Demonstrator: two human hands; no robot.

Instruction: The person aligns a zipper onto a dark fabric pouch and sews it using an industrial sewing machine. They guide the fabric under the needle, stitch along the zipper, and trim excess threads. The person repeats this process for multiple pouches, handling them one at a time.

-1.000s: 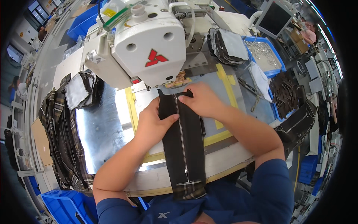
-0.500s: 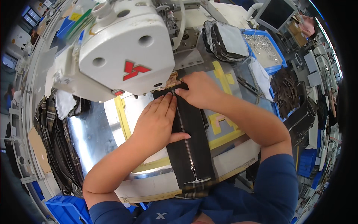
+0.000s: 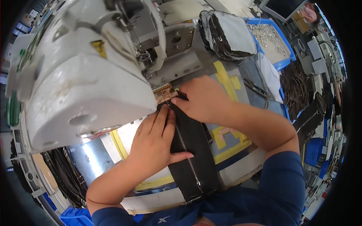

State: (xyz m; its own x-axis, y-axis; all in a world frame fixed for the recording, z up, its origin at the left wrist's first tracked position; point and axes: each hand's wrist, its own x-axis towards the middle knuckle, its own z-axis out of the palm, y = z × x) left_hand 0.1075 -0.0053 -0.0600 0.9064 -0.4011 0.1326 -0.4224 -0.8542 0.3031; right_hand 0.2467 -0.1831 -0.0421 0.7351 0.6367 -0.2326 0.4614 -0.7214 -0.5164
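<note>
A long black fabric piece with a metal zipper down its middle lies on the machine bed, one end toward me and the other at a brass-coloured clamp plate. My left hand rests flat on it, fingers forward beside the zipper, thumb out across the teeth. At the far end, my right hand has its fingers curled, thumb and forefinger pinching the fabric's corner by the clamp. The zipper pull sits near my body. Overhead, the white sewing machine head hides part of the bed's left side.
Stacked dark, pale-lined pieces lie beyond my right hand. Right of them stands a blue tray of metal rings; thread snips lie nearer. Dark garments hang at left. Yellow tape marks the bed.
My view has come closer to the machine head, which looms larger on the left. Both hands keep to the fabric's far end; the right fingers look more curled by the clamp.
</note>
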